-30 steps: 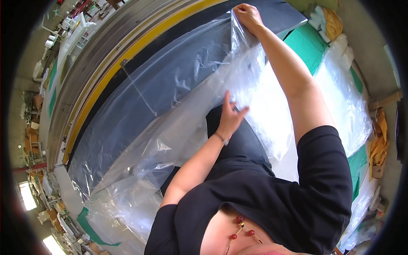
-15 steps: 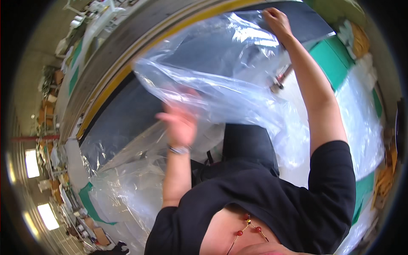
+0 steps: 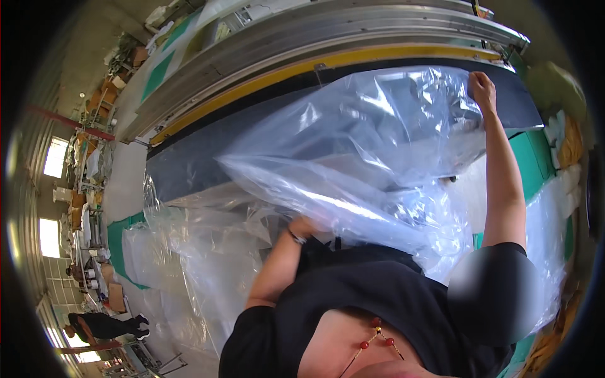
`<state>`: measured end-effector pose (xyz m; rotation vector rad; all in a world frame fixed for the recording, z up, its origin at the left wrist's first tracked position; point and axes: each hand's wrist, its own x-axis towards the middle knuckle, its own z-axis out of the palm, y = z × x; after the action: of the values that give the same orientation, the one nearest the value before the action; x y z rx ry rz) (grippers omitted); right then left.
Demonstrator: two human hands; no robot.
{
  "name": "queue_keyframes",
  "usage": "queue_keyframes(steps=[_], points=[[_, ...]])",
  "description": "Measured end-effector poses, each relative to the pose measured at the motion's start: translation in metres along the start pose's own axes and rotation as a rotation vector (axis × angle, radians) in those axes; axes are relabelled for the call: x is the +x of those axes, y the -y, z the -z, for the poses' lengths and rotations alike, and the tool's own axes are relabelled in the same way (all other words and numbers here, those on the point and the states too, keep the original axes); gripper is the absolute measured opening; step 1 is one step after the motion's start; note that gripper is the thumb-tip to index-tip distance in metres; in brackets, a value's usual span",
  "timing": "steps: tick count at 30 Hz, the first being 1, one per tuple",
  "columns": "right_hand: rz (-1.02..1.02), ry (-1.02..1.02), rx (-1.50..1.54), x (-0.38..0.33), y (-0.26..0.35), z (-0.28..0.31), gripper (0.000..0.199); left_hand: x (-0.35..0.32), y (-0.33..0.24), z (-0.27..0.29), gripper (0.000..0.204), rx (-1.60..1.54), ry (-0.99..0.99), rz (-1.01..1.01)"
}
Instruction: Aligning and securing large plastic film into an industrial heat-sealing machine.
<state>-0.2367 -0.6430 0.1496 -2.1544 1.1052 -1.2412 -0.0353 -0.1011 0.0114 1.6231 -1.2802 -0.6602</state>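
Observation:
A large sheet of clear plastic film (image 3: pixel 359 120) is spread slantwise over a dark grey worktop (image 3: pixel 189 173), its near edge folded into bright creases. At the far right, my right hand (image 3: pixel 482 91) is closed on the film's upper corner, with that arm stretched out. My left hand (image 3: pixel 305 227) is low, close to my body, at the film's near folded edge. Its fingers are covered by the film, so whether they grip it is hidden. More clear film (image 3: pixel 214 252) hangs in loose folds off the worktop's near side, left of my left arm.
Behind the worktop runs a long metal machine beam (image 3: pixel 265 69) with a yellow strip (image 3: pixel 252 82). Green panels (image 3: pixel 532 160) and more draped film (image 3: pixel 547 220) stand at the right. Far lower left, a person in dark clothes (image 3: pixel 104 327) is near cluttered shelving.
My left hand has dropped from over the film towards my body, under its near edge. My right hand still holds the corner. The view has turned, and the film lies lower in it.

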Motion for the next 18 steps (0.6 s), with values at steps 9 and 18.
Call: queue_keyframes(steps=[9, 18], points=[[-0.04, 0.114, 0.117, -0.001, -0.016, 0.004, 0.021, -0.095, -0.06, 0.245, 0.036, -0.369, -1.009, 0.303], [0.083, 0.081, -0.02, 0.002, -0.004, 0.002, 0.019, -0.028, -0.004, 0.066, 0.029, -0.872, -1.017, 0.378]])
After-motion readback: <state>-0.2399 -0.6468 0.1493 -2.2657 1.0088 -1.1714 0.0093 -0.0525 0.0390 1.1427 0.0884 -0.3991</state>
